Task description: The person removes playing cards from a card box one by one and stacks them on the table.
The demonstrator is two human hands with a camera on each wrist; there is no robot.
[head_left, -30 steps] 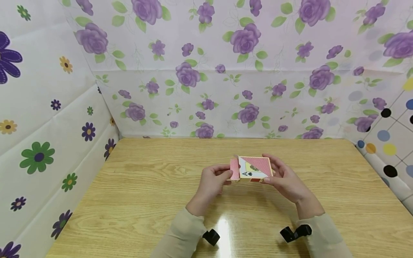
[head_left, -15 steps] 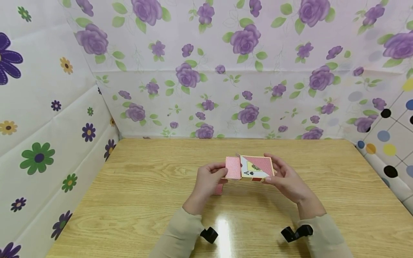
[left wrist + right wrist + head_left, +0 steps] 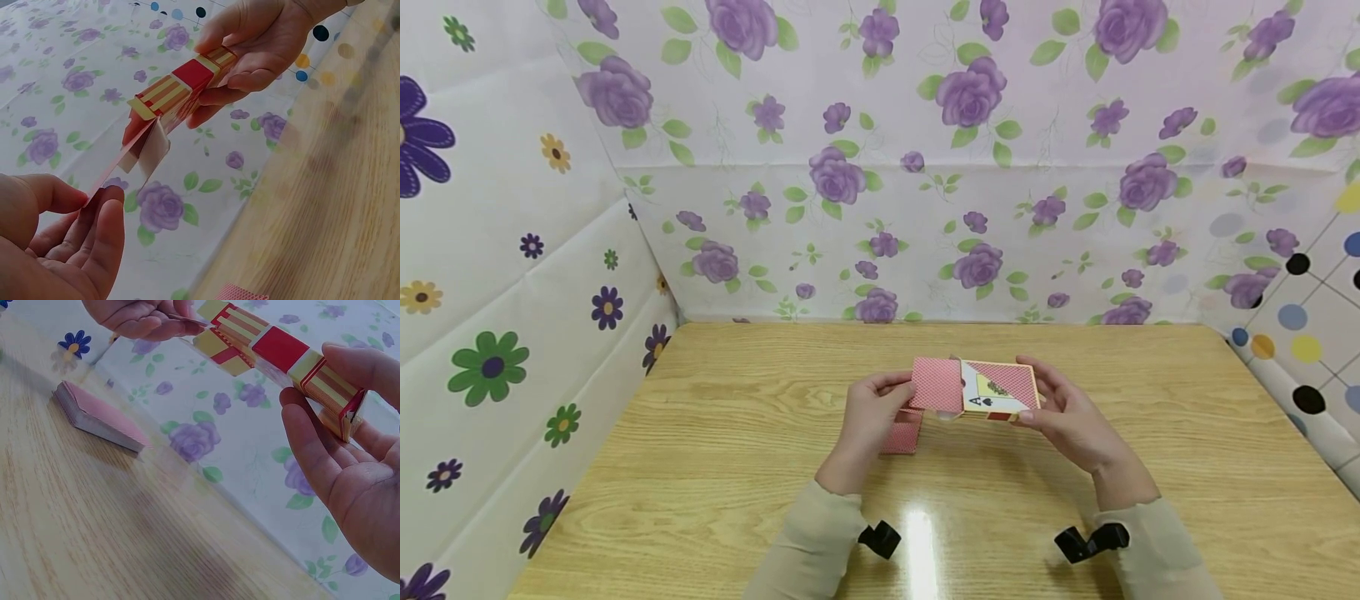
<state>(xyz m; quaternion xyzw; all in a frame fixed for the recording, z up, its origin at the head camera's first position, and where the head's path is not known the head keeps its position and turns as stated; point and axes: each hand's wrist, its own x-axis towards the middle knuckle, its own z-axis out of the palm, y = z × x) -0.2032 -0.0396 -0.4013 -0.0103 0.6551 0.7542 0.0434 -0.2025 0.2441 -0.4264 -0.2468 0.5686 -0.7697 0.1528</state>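
My left hand point(image 3: 867, 421) pinches the outer edge of a red-backed playing card point(image 3: 936, 385) between thumb and fingers. The card's other end is still in the mouth of a card box point(image 3: 998, 388), which shows an ace of spades and a red pattern on top. My right hand point(image 3: 1071, 421) grips this box by its far end, thumb on the near side and fingers on the other. Yellow stripes and a red patch mark the box's side point(image 3: 192, 74). A squared deck of red-backed cards point(image 3: 103, 415) lies on the table below, partly hidden by my left hand in the head view.
The wooden table point(image 3: 722, 400) spreads out on all sides beneath the hands. Behind it stands a wall covering point(image 3: 880, 242) with purple roses. Flowered and dotted sheets bound the left and right. A black camera point(image 3: 880, 540) is strapped at each wrist.
My left hand has drawn leftward, and more of the card has slid out of the box. The deck on the table has come into fuller view. My right hand stays nearly still.
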